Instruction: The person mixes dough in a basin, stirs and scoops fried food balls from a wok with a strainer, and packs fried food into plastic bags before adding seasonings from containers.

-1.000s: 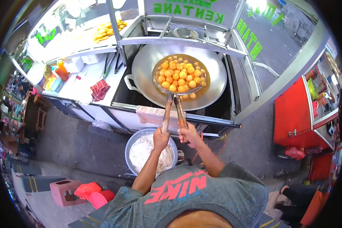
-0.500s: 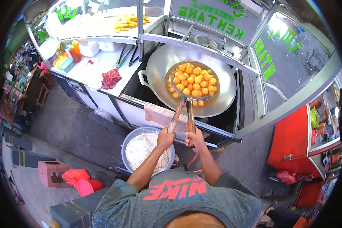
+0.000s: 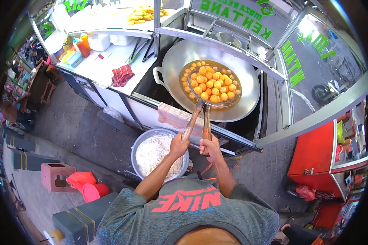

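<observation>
My left hand is closed around a worn wooden handle. Beside it, my right hand grips a second, darker wooden handle. Both handles run up to the near rim of a round skimmer heaped with golden fried balls; I cannot tell how the two tools overlap there. The skimmer sits in the brown oil of a wide metal wok. Several loose balls float in the oil left of and behind it.
Under my left forearm stands a grey basin of white flour. A cloth hangs on the cart's front edge. Tongs, a red checked cloth and sauce bottles lie left. A red cabinet stands right.
The heap of balls in the skimmer has gathered tighter and looks higher, with more loose balls showing behind it. Both hands keep their grips. The whole view has shifted slightly.
</observation>
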A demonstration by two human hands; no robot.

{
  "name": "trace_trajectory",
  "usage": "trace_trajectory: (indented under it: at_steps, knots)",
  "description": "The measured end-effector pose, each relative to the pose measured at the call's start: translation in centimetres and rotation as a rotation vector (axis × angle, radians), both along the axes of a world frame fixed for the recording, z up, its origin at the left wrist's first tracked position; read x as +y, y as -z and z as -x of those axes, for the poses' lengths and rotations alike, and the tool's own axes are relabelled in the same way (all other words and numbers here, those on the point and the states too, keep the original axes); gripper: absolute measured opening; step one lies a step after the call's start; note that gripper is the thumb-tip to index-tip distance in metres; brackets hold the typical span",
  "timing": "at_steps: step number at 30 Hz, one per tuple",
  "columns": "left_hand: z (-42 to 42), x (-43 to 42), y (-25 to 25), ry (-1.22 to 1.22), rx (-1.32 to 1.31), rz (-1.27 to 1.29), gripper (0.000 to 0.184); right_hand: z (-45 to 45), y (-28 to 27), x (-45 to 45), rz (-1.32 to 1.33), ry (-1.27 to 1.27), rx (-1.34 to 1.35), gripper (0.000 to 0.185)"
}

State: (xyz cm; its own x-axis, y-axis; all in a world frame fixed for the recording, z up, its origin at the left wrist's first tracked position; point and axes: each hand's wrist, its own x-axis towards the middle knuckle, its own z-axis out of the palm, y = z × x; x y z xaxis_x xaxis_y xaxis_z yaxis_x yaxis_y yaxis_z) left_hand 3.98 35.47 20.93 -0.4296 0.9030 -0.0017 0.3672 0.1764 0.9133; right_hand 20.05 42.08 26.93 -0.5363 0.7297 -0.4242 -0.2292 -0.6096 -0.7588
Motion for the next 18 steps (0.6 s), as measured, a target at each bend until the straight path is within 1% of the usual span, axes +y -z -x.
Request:
trace_trajectory:
  at_steps: [3, 5, 6, 8, 9, 10, 11, 12, 13, 14, 16, 18]
  knots:
    - [0.3, 0.9, -2.4, -0.026, -0.042, -0.019, 0.031, -0.6, -0.5, 0.1, 0.029, -0.01, 0.013, 0.048]
    - [0.4, 1.0, -4.3, -0.015, -0.023, -0.028, 0.029, -0.4, -1.5, 0.0, 0.043, 0.038, 0.058, 0.044]
    - [0.6, 1.0, -4.8, -0.015, -0.01, -0.034, 0.027, -0.4, -0.9, -0.2, 0.028, 0.035, 0.046, 0.043]
    - [0.4, 0.8, -4.7, -0.021, 0.014, -0.016, 0.029, -0.6, 1.1, -0.7, 0.005, 0.035, 0.02, 0.043]
    - [0.0, 0.6, -4.6, -0.023, 0.015, -0.01, 0.029, -0.6, 1.8, -1.1, 0.023, 0.033, -0.033, 0.041]
    - [-0.5, 0.2, -4.4, -0.02, 0.014, -0.004, 0.029, -0.4, 1.5, -0.9, 0.028, 0.017, -0.039, 0.041]
    - [-0.8, 0.0, -2.3, -0.026, 0.024, -0.084, 0.031, -0.2, 1.2, -0.7, 0.035, 0.007, -0.045, 0.041]
    - [-0.8, 0.1, -1.2, -0.016, 0.001, -0.054, 0.031, -0.3, 0.8, -0.7, 0.046, 0.002, -0.054, 0.041]
    - [-0.8, -0.3, -0.4, -0.004, -0.026, -0.017, 0.031, -0.4, 0.2, -0.2, -0.038, 0.003, -0.018, 0.041]
    - [-0.8, -0.5, 0.3, 0.014, -0.049, 0.018, 0.031, -0.4, 0.1, -0.2, 0.002, 0.015, 0.007, 0.039]
    - [-0.8, -0.3, 0.6, 0.022, -0.044, 0.025, 0.031, -0.4, -0.1, 0.0, 0.07, 0.035, 0.062, 0.037]
    - [-0.5, 0.2, 0.1, 0.013, -0.023, 0.008, 0.031, -0.5, -0.2, 0.4, 0.053, 0.013, 0.05, 0.035]
